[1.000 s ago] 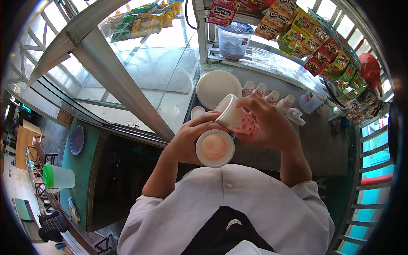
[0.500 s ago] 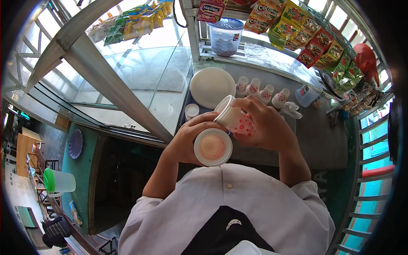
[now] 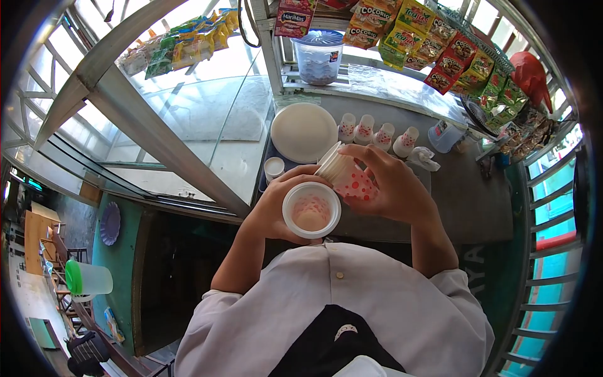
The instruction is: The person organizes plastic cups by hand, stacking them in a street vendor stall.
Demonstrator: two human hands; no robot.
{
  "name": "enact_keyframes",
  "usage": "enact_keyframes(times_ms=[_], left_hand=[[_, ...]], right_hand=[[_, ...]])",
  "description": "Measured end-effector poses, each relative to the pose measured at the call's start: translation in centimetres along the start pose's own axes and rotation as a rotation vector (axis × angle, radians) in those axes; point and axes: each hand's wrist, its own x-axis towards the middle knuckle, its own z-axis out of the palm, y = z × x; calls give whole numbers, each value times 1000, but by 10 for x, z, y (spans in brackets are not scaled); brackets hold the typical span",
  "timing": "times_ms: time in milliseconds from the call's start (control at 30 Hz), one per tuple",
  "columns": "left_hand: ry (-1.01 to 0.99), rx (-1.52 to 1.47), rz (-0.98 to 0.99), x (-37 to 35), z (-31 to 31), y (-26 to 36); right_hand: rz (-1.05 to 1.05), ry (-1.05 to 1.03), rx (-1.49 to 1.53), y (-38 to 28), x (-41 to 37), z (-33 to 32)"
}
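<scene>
My left hand [image 3: 271, 210] is closed around a single plastic cup [image 3: 311, 220], whose white rim and open mouth face up toward me; red marks show through its wall. My right hand [image 3: 397, 188] grips a stack of nested cups [image 3: 353, 186] with red dots, tilted so that its several white rims point up and left. The stack's rims rest close above the left fingers, right beside the single cup. Beyond the hands, several dotted cups [image 3: 384, 136] stand upside down in a row on the counter, next to a round white lid or plate [image 3: 304, 132].
A small white tub [image 3: 274, 167] stands left of the hands. Crumpled white plastic [image 3: 424, 158] and a clear container [image 3: 445, 136] lie at the right on the grey counter [image 3: 465, 201]. A glass case [image 3: 188, 125] borders the left; snack sachets [image 3: 402, 41] hang above.
The single cup in my left hand has tipped slightly, showing more of its inner wall. The stack has turned a little in my right hand. The whole view has shifted slightly.
</scene>
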Motion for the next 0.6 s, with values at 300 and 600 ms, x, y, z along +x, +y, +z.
enact_keyframes(times_ms=[300, 600], left_hand=[[-11, 46, -24, 4, 6, -1], [7, 13, 59, 12, 12, -1]], right_hand=[[-60, 29, 37, 12, -2, 3], [-105, 106, -56, 15, -9, -7]])
